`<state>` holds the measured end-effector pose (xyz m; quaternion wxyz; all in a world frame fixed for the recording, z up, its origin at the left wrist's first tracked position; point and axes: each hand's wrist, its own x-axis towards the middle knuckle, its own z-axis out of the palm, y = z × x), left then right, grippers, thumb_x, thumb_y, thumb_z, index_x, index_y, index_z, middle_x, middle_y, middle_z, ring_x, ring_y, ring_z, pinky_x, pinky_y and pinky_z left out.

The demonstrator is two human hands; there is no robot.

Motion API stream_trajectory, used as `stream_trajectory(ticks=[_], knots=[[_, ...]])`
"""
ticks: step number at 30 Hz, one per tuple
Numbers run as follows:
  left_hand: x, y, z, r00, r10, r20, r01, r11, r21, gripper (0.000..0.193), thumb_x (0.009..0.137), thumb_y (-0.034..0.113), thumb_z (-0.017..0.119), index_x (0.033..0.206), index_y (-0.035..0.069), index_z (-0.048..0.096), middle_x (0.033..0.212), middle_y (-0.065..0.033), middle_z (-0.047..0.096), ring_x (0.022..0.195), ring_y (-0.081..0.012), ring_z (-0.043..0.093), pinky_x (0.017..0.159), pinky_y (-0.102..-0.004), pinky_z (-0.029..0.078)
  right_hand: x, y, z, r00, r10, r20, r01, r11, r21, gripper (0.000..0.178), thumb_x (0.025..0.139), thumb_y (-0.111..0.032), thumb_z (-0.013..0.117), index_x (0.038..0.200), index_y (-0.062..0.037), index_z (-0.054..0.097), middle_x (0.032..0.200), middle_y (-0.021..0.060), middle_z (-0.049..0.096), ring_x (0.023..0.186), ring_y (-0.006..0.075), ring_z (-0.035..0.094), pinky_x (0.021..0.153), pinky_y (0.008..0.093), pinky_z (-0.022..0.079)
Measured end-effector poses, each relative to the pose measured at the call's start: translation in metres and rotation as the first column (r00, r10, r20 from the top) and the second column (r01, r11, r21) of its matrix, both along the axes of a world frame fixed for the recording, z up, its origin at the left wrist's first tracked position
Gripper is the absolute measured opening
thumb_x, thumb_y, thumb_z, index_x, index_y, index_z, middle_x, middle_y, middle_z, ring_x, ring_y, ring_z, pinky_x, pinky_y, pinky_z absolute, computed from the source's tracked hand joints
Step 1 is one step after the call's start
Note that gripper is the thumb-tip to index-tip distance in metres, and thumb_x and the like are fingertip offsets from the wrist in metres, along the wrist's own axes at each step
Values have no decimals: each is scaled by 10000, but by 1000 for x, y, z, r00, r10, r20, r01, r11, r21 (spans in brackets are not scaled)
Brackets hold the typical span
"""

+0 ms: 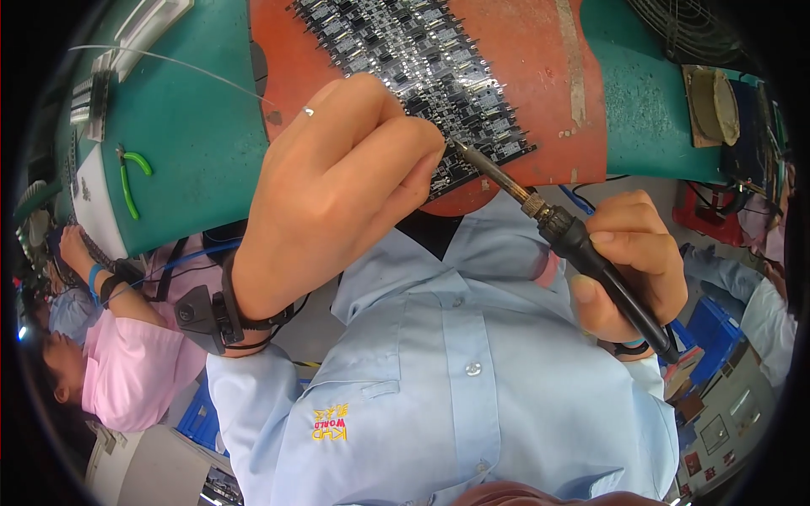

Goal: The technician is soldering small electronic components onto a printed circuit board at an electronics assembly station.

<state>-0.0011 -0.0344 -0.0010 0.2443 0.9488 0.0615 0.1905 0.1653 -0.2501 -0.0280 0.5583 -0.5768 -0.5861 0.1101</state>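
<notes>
A panel of dark circuit boards (pixel 485 93), crowded with small silvery parts, lies on a worn orange-red mat (pixel 544 76). My right hand (pixel 637 261) grips the black handle of a soldering iron (pixel 582 249). The iron slants up and left, its tip at the panel's near part beside my left fingertips; whether it touches is too small to tell. Bent over the panel's near left side, my left hand (pixel 337 177) is closed on a thin solder wire (pixel 190 69), which trails off to the upper left. The wire's working end is hidden by my fingers.
Green-handled cutters (pixel 131 181) lie on the green bench mat (pixel 202 135) to the left. A round spool (pixel 713 105) stands at the right, below a wire-grilled fan (pixel 692 25). Co-workers sit on both sides, one in a pink sleeve (pixel 135 363). Blue bins (pixel 713 333) stand lower right.
</notes>
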Motion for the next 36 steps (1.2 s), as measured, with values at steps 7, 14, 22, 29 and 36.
stream_trajectory(ticks=[7,14,22,29,36], knots=[[0,2,-4,1000,-15,-16,14,1000,-8,190,735,-48,747,903,7,678,827,-77,562,688,-190,574,574,-283,458,-2,3,8,999,25,45,-24,999,-21,328,682,-43,768,957,32,605,767,150,639,606,234,580,560,322,460],[-11,5,-14,977,-158,142,142,983,117,200,655,-7,734,814,27,618,964,-92,671,836,-270,622,713,-384,483,-5,7,11,994,-1,106,0,1000,10,324,646,-6,749,939,24,614,760,129,638,590,240,563,540,328,462],[-17,2,-19,975,-206,81,193,971,143,190,664,-33,728,807,22,617,1083,-129,714,946,-308,653,806,-416,523,-3,6,14,996,3,91,-1,1000,-26,321,666,-19,750,952,22,611,770,135,637,608,240,568,547,325,460],[-15,1,-16,977,-199,77,184,968,169,194,650,-22,726,803,21,615,1078,-116,716,918,-300,646,804,-433,523,-1,3,11,997,6,73,-5,1000,-9,322,685,-32,755,963,24,602,776,143,636,621,242,570,555,334,462],[-14,1,-17,977,-200,76,183,966,185,202,640,-21,726,804,22,616,1076,-110,717,892,-290,638,805,-439,526,0,3,9,998,19,66,-19,1000,-13,313,699,-40,757,959,31,596,772,152,633,619,240,570,552,332,460]])
